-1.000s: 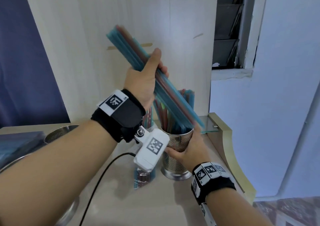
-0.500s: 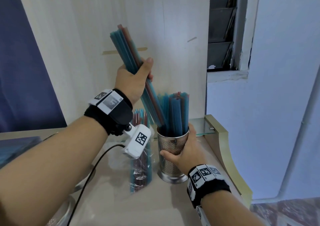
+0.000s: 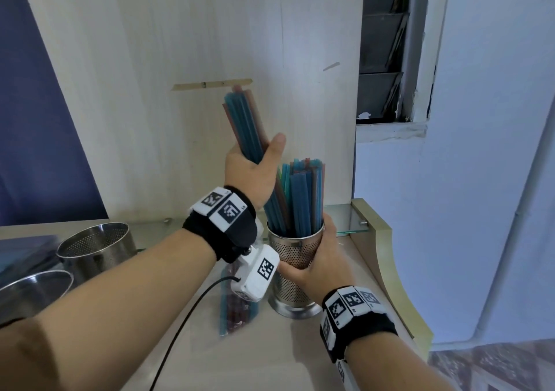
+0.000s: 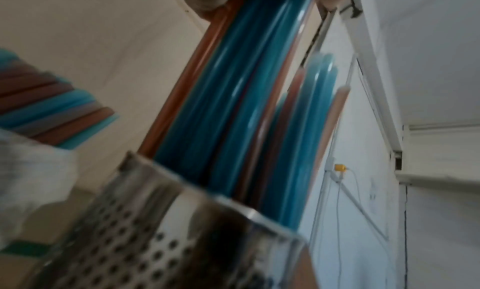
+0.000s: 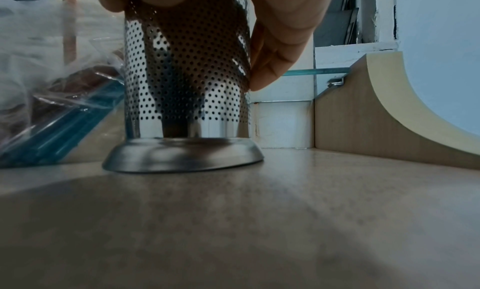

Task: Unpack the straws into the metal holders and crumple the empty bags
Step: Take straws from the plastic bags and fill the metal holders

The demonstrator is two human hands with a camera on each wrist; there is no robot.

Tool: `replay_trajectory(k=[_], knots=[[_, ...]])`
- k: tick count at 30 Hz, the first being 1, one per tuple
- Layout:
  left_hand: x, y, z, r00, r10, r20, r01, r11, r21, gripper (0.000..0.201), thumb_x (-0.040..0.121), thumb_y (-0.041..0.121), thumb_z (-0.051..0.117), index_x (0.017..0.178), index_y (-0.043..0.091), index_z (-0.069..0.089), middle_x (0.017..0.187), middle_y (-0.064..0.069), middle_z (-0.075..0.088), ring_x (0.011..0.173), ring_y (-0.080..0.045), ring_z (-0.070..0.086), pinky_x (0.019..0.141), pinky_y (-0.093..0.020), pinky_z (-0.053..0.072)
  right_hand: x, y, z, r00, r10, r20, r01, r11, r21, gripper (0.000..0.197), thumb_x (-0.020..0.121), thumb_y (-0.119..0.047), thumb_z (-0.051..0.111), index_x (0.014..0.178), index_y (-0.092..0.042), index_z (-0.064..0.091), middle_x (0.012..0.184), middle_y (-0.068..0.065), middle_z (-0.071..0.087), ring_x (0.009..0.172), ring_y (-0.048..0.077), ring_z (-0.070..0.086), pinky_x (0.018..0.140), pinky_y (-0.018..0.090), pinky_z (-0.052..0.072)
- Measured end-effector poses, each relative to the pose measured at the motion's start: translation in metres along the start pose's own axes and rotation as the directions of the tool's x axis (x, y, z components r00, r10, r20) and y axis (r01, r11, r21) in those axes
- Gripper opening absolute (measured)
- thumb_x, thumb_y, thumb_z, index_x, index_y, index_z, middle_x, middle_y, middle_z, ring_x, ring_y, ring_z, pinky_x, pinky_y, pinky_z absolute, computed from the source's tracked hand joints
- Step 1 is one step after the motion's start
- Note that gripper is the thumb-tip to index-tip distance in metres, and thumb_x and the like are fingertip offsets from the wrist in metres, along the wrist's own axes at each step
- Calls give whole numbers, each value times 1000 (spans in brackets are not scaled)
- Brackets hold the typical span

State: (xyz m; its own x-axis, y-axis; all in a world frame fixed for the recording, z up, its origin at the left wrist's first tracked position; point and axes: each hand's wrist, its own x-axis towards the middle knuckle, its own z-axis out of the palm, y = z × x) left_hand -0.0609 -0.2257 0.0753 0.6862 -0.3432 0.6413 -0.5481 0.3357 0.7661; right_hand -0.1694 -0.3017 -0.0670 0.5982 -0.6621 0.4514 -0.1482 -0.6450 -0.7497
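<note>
My left hand (image 3: 255, 165) grips a bundle of blue and red-brown straws (image 3: 244, 123), tilted slightly left, with its lower ends inside the perforated metal holder (image 3: 292, 270). Several straws (image 3: 303, 189) stand upright in that holder. My right hand (image 3: 318, 266) is wrapped round the holder, which stands on the tabletop (image 5: 285, 211). The left wrist view shows the held straws (image 4: 233, 88) entering the holder's rim (image 4: 207, 193). In the right wrist view my fingers (image 5: 272, 53) curl round the holder (image 5: 187, 84). A clear bag with straws (image 3: 237, 312) lies left of the holder.
A second perforated holder (image 3: 96, 246) and a steel bowl (image 3: 33, 288) sit at the left. A glass shelf (image 3: 345, 219) and a curved wooden side panel (image 3: 387, 258) bound the desk on the right. A pale wooden board (image 3: 180, 60) stands behind.
The left hand swung the straw bundle from a steep slant toward upright and lowered it, so its ends sit deeper in the holder. The right hand stayed on the holder.
</note>
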Motion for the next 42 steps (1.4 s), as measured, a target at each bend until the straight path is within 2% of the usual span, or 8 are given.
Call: replay_trajectory(k=[6, 18, 23, 25, 29, 32, 38, 42], knots=[[-6, -19, 6, 1000, 25, -13, -22, 982, 189, 62, 67, 71, 58, 100, 21, 48, 106, -14, 54, 91, -27, 62, 77, -47, 57, 1, 2, 3, 1000, 3, -24, -3, 1000, -13, 117, 55, -59, 88, 142, -40, 13, 133, -12, 54, 116, 11, 57, 98, 31, 49], [15, -6, -5, 889, -243, 387, 186, 966, 180, 37, 84, 39, 73, 113, 19, 64, 105, 4, 70, 103, -14, 67, 86, -22, 53, -1, 1, 1, 1000, 1, -13, -1, 1000, -19, 117, 56, -52, 89, 145, -36, 13, 132, -10, 53, 117, 12, 56, 98, 27, 46], [13, 1, -7, 925, -13, 380, -50, 986, 157, 110, 63, 59, 74, 148, 34, 8, 146, -7, 43, 124, -8, 45, 90, -8, 37, -1, 1, 1, 1000, -12, -4, 12, 1000, 5, 115, 56, -52, 89, 142, -41, 12, 126, -15, 51, 114, 10, 56, 97, 26, 46], [12, 1, -9, 897, 108, 428, -201, 963, 178, 121, 59, 53, 82, 147, 39, 1, 153, -8, 29, 133, -9, 33, 98, -18, 33, -1, 3, 1, 1000, -18, -8, 18, 1000, 13, 115, 56, -53, 88, 141, -41, 13, 121, -19, 48, 113, 9, 56, 96, 25, 46], [11, -3, -11, 786, 65, 615, -349, 868, 354, 119, 40, 69, 85, 142, 38, 31, 149, 5, 36, 133, -12, 37, 111, -40, 36, 0, 6, 3, 1000, -21, -13, 22, 999, 25, 117, 54, -55, 87, 143, -39, 13, 129, -13, 52, 115, 9, 56, 98, 30, 48], [12, -8, -15, 851, 99, 516, -345, 845, 407, 103, 40, 72, 83, 126, 29, 48, 142, 9, 36, 128, -9, 39, 109, -43, 41, 0, 7, 3, 1000, -25, -11, 25, 999, 32, 117, 54, -55, 87, 144, -37, 14, 130, -13, 53, 114, 8, 56, 97, 30, 49], [20, -7, -17, 839, 172, 516, -426, 798, 426, 130, 46, 60, 89, 151, 34, 17, 156, 7, 25, 141, -11, 28, 114, -37, 29, 1, 8, 3, 1000, -24, -9, 24, 999, 23, 116, 54, -57, 86, 143, -39, 14, 130, -14, 52, 112, 8, 57, 95, 31, 50], [17, -6, -14, 834, 145, 532, -414, 802, 430, 67, 53, 59, 85, 109, 28, 66, 105, 15, 65, 97, 0, 61, 89, -32, 55, 1, 7, 2, 1000, -27, -9, 27, 999, 25, 116, 54, -56, 87, 143, -40, 14, 131, -15, 51, 113, 7, 55, 96, 28, 49]])
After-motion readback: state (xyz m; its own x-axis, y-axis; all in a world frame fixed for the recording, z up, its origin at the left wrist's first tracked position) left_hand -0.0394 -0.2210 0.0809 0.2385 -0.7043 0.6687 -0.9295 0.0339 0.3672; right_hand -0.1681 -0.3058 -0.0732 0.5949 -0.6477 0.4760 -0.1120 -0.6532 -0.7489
